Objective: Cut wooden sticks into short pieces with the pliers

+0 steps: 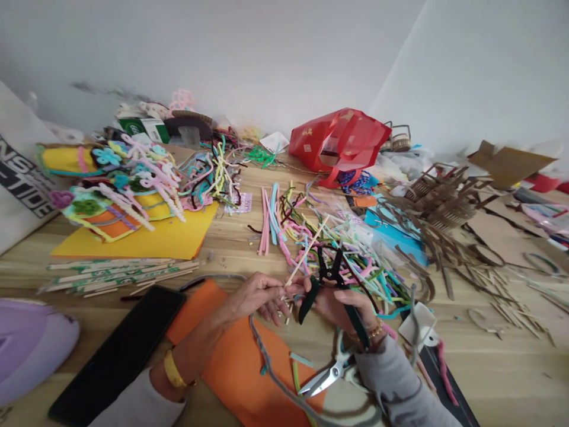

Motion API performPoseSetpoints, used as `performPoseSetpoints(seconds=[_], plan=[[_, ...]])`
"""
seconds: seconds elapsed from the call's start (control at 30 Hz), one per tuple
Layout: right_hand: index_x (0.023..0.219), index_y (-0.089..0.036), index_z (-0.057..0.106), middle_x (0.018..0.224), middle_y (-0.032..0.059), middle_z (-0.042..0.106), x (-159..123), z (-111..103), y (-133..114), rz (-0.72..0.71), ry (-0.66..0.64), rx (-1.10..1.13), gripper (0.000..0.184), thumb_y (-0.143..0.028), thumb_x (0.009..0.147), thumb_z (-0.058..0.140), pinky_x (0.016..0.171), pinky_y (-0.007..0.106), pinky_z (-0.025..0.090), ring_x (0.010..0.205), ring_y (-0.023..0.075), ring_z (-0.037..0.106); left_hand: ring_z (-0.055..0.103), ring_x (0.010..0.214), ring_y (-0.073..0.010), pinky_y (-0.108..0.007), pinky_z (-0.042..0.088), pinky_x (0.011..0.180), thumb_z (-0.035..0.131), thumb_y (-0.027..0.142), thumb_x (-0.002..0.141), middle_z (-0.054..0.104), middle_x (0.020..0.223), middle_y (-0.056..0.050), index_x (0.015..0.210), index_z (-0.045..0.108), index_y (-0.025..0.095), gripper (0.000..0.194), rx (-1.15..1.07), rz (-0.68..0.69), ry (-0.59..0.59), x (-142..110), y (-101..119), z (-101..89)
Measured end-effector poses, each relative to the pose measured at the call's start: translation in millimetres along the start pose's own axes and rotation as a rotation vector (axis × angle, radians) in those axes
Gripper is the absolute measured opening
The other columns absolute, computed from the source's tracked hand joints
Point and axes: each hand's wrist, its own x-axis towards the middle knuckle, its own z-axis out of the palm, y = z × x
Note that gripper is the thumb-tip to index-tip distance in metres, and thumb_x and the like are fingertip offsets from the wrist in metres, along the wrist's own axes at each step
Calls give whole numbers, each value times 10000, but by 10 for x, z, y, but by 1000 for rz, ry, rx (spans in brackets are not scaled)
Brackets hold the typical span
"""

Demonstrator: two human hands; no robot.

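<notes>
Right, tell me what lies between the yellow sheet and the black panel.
Green-printed wooden sticks lie there, between the yellow sheet and the black panel, in the head view.

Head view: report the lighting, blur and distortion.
Head view: soft, even light on the white wall and wooden table, with no hard shadows. Head view: wide-angle distortion bends and tilts things toward the picture's edges. Head view: the left hand, right hand and black-handled pliers look slightly soft, without strong motion blur.
</notes>
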Motion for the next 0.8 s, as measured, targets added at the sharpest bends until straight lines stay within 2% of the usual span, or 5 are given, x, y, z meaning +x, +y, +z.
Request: performPoseSetpoints(seconds=[0.13, 0.3, 0.43, 0.67, 0.8], plan=[[989, -182, 641, 1081, 129, 671, 3, 29, -12, -8, -15, -13, 373, -376, 670, 628, 1025, 504, 347, 1137, 332, 553, 682, 644, -179, -266, 538, 627, 628, 547, 789, 742, 801, -74, 863, 697, 157, 403, -34, -18, -4, 8, -15, 11], [1004, -187, 620, 1087, 125, 664, 9, 44, -23, -11, -14, -25, 392, -383, 665, 622, 1023, 498, 344, 1140, 325, 544, 695, 654, -184, -274, 551, 628, 611, 541, 808, 745, 830, -74, 955, 652, 163, 407, -60, 28, 36, 16, -94, 6], [1032, -191, 603, 1102, 122, 655, 6, 21, -15, 1, -1, -49, 425, -383, 654, 604, 1029, 496, 337, 1152, 322, 533, 695, 664, -188, -283, 557, 643, 611, 540, 805, 743, 841, -91, 969, 644, 150, 425, -70, 34, -16, 41, -102, -18], [1057, -193, 604, 1089, 132, 648, -12, -34, 7, 29, 61, -156, 482, -466, 661, 572, 1007, 498, 358, 1137, 333, 541, 671, 619, -188, -273, 534, 580, 593, 564, 800, 709, 716, -72, 876, 684, 142, 438, -12, 67, -37, 73, -126, -51], [1045, -195, 623, 1070, 133, 658, -70, 42, -175, 34, 67, -261, 471, -487, 677, 589, 936, 479, 418, 1065, 333, 576, 668, 601, -174, -256, 525, 582, 572, 526, 830, 695, 665, -54, 797, 683, 151, 392, -16, 106, -26, 49, -117, -59]])
